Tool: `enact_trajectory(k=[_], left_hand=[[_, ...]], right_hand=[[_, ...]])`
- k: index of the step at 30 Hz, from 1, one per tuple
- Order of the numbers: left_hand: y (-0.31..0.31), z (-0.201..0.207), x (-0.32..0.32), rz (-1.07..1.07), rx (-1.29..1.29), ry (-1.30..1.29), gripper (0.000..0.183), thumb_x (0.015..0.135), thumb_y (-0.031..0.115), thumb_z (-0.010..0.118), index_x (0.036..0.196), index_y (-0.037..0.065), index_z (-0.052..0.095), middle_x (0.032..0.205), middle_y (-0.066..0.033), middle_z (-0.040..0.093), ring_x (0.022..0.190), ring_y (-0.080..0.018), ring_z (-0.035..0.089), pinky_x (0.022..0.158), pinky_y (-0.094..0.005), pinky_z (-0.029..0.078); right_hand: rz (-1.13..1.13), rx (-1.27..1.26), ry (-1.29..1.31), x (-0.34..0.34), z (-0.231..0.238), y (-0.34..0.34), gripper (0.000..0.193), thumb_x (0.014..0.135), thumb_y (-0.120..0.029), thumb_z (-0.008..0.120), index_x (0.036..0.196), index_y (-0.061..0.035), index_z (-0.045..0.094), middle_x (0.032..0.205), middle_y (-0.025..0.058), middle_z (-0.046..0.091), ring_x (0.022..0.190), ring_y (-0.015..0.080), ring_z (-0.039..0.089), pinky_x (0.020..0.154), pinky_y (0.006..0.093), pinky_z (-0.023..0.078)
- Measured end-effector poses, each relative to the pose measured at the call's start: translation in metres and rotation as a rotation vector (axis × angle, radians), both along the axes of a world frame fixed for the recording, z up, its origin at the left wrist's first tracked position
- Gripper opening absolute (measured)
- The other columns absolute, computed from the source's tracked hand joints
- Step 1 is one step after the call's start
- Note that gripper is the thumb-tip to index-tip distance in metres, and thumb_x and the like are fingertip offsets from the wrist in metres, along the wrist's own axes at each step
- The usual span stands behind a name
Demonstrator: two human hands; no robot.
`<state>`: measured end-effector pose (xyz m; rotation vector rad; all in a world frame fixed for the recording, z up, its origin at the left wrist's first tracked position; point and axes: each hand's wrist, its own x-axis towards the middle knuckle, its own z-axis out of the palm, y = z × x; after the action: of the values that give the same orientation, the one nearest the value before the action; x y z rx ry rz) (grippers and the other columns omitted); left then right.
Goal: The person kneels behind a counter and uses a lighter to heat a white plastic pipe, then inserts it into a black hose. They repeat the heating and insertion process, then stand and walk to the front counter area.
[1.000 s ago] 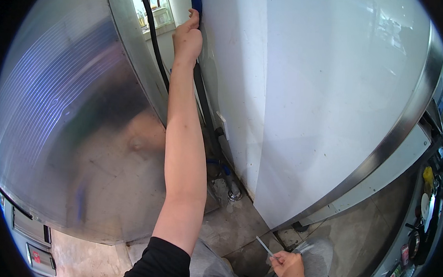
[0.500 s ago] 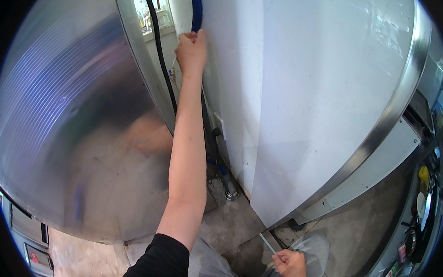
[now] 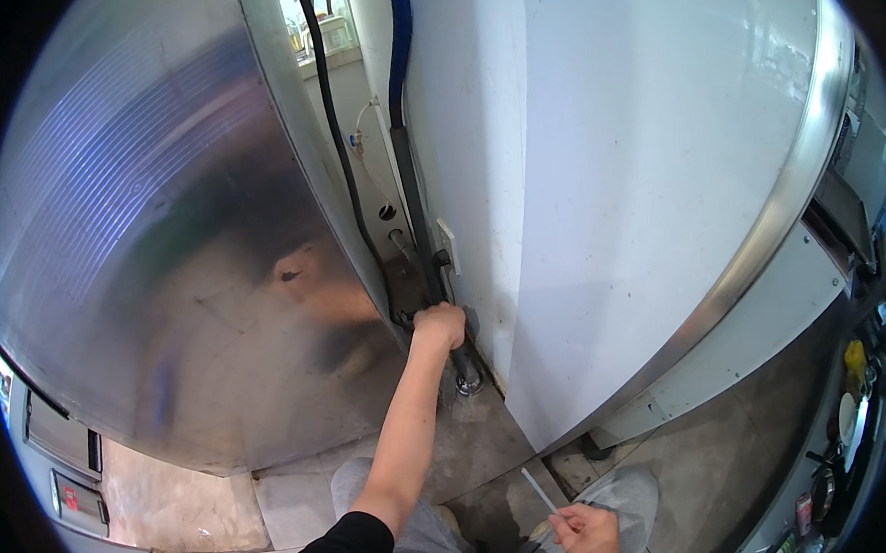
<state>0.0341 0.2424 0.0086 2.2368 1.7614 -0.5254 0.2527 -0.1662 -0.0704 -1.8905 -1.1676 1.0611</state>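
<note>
- While the right hand (image 3: 592, 537) at near right pinches its near end, a thin rod (image 3: 540, 492) looks light and stiff.
- Farther left, the left hand (image 3: 440, 324) meets a dark pipe (image 3: 412, 187); whether gripping, I cannot tell.
- Beside the white panel (image 3: 655, 238), the pipe seems firm, graspable midway.

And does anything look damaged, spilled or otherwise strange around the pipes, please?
Mildly, yes: the grey tiled floor looks blotchy around the round shiny metal fitting, as if dirty or worn. The thin whitish tube hangs slack, untidy beside the straight black pipe. No spill is clear.
</note>
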Motion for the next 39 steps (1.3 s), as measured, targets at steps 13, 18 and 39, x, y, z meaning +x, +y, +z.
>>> enact_trajectory(k=[13,18,39], left_hand=[[0.165,0.264,0.002,0.243,1.170,-1.400,0.068,0.084,-0.007,0.052,0.146,0.018,0.065,0.140,-0.0153,0.053,0.136,-0.0346,0.046,0.115,-0.0413,0.041],[0.170,0.254,-0.004,0.087,1.176,-1.403,0.068,0.085,-0.006,0.052,0.146,0.019,0.065,0.139,-0.0133,0.052,0.136,-0.0337,0.043,0.118,-0.0406,0.039],[0.165,0.257,0.001,-0.043,1.179,-1.356,0.036,0.090,0.000,0.049,0.120,-0.002,0.067,0.089,-0.0114,0.062,0.086,-0.0270,0.061,0.089,-0.0283,0.047]], right_hand=[[0.087,-0.089,0.939,0.086,0.012,-0.027,0.020,0.099,-0.001,0.070,0.115,0.0112,0.074,0.082,0.0144,0.075,0.064,0.0159,0.068,0.060,0.0280,0.053],[0.145,-0.129,0.968,0.097,0.005,-0.028,0.021,0.099,-0.001,0.069,0.117,0.0115,0.073,0.085,0.0163,0.076,0.069,0.0178,0.070,0.066,0.0294,0.056],[0.487,0.016,0.999,0.023,0.030,0.082,0.022,0.099,-0.001,0.070,0.118,0.0087,0.073,0.089,0.0156,0.078,0.073,0.0141,0.072,0.066,0.0254,0.057]])
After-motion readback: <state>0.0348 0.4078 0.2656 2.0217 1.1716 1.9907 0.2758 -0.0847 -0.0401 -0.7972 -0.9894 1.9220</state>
